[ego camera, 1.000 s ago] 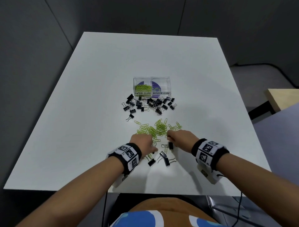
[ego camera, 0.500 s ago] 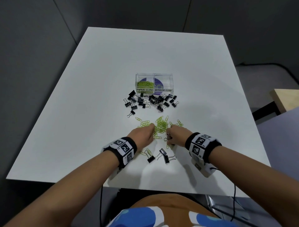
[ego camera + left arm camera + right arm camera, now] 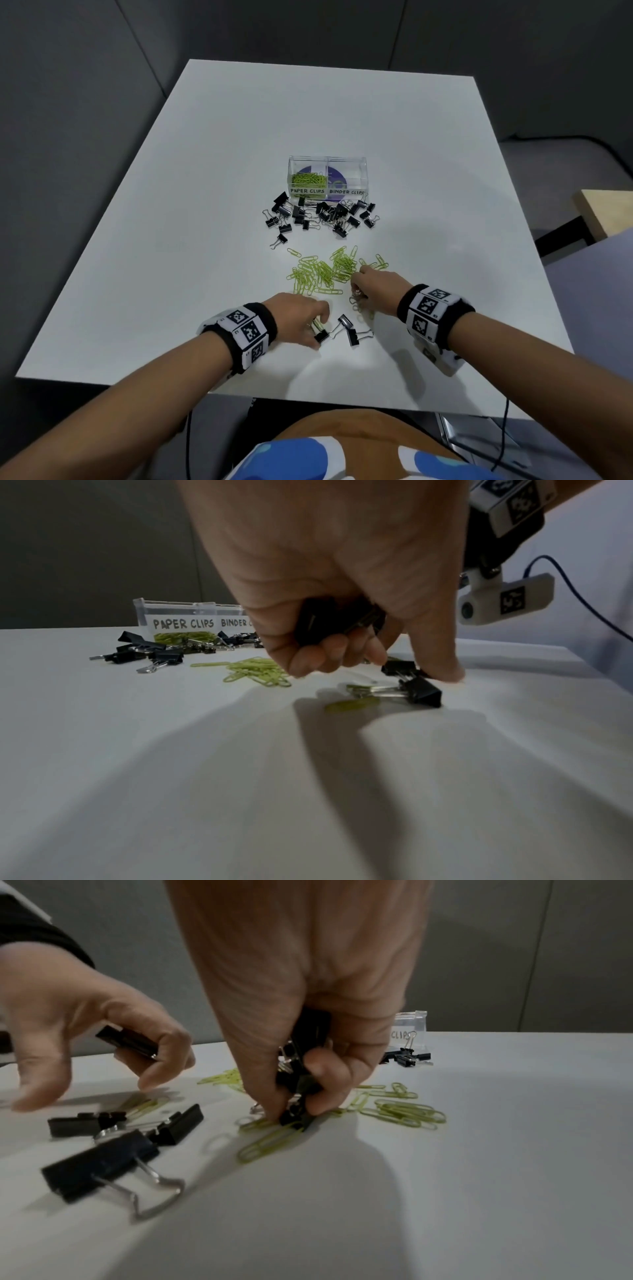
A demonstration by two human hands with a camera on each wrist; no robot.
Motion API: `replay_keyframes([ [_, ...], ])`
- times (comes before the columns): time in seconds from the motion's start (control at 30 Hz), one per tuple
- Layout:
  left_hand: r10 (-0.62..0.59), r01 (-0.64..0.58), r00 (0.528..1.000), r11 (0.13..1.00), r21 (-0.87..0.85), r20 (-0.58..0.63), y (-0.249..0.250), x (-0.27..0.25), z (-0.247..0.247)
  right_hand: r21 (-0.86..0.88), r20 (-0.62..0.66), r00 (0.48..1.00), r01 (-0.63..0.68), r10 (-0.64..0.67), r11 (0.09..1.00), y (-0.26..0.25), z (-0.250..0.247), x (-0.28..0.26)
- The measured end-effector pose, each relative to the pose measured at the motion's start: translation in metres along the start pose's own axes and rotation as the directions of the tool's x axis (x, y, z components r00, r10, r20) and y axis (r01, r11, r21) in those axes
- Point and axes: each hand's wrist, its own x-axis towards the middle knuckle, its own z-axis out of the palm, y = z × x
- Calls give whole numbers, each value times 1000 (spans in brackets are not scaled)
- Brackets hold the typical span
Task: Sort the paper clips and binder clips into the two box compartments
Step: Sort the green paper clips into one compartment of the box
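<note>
A clear two-compartment box (image 3: 360, 161) stands mid-table; its left part, labelled PAPER CLIPS, holds green paper clips (image 3: 306, 179). Its BINDER CLIPS part shows no clips. Black binder clips (image 3: 318, 216) lie heaped in front of the box. Nearer to me is a spread of green paper clips (image 3: 322, 272). My left hand (image 3: 377, 664) grips black binder clips (image 3: 325, 620) in its curled fingers, and its thumb touches down beside a loose binder clip (image 3: 421, 692). My right hand (image 3: 294, 1112) holds several binder clips (image 3: 304, 1053) and pinches another on the table among paper clips (image 3: 404, 1112).
Three loose binder clips (image 3: 352, 337) lie between my hands, close to the near edge of the white table (image 3: 171, 240). A wooden surface (image 3: 606, 209) stands off to the right. A cable (image 3: 503, 435) hangs below the table's front right.
My left hand has drawn back from the paper clip spread to the loose binder clips near the front edge. My right hand stays at the spread's right side.
</note>
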Motion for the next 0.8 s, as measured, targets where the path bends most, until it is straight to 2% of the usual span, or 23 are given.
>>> replay_keyframes([
  [0.1,49,-50,999,997,62,7,3,2,5,-11,20,1000,-7,7,1000,0,-1,-1],
  [0.23,69,-68,998,996,51,-9,4,4,8,-23,29,999,-13,14,1000,-2,-1,-1],
  [0.43,76,-75,997,993,92,-11,2,6,6,-56,22,998,54,-53,997,2,1,-3],
  [0.5,79,-74,996,993,97,-51,0,5,1,-43,-17,997,74,-75,996,5,-1,-2],
  [0.6,75,-66,978,996,54,-194,-13,6,-17,6,-82,994,74,-74,997,8,-13,4],
  [0.67,27,-20,965,999,32,-262,-29,9,-38,35,-123,991,64,-59,997,10,-25,13],
  [0.8,-134,160,933,986,52,-333,-65,23,-83,126,-205,977,-30,56,992,15,-48,42],
])
